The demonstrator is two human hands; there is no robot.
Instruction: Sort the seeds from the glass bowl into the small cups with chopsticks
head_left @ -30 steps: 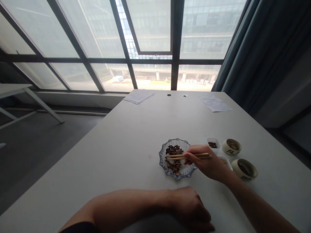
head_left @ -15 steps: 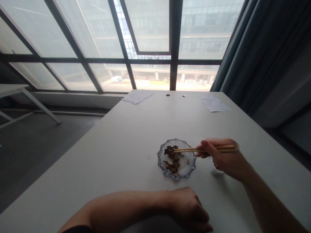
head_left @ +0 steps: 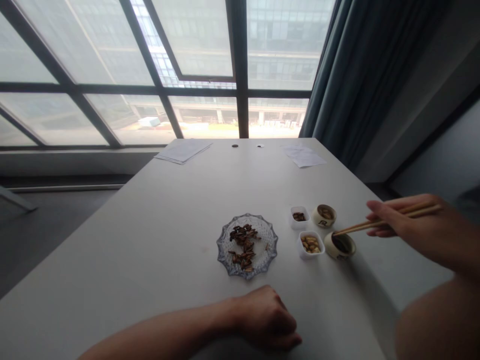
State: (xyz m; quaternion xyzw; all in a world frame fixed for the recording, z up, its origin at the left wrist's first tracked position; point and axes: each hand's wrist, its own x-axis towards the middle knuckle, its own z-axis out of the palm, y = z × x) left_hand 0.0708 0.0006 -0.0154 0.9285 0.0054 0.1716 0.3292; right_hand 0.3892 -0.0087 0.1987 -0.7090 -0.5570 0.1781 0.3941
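Observation:
My right hand [head_left: 416, 225] holds a pair of wooden chopsticks [head_left: 390, 220], their tips at the rim and mouth of a small cream cup [head_left: 333, 252] with a dark inside. Whether anything sits between the tips is too small to tell. My left hand [head_left: 268, 317] rests on the table as a fist, just below a scalloped glass plate [head_left: 221, 255]. Dark brown, elongated seed-like pieces [head_left: 243, 245] lie in a loose heap on that plate. Beside the cup stands a clear plastic tub [head_left: 305, 254] with yellowish-brown pieces.
Behind these are another clear tub [head_left: 295, 224] of dark pieces and a second cream cup [head_left: 318, 220] with brown contents. Papers [head_left: 183, 150] lie at the white table's [head_left: 157, 215] far left corner, more sheets [head_left: 305, 157] at the far right.
My right hand has carried the chopsticks from the glass plate rightward to the near cream cup. The view has turned right, and the cups and tubs now show. My left hand remains a fist.

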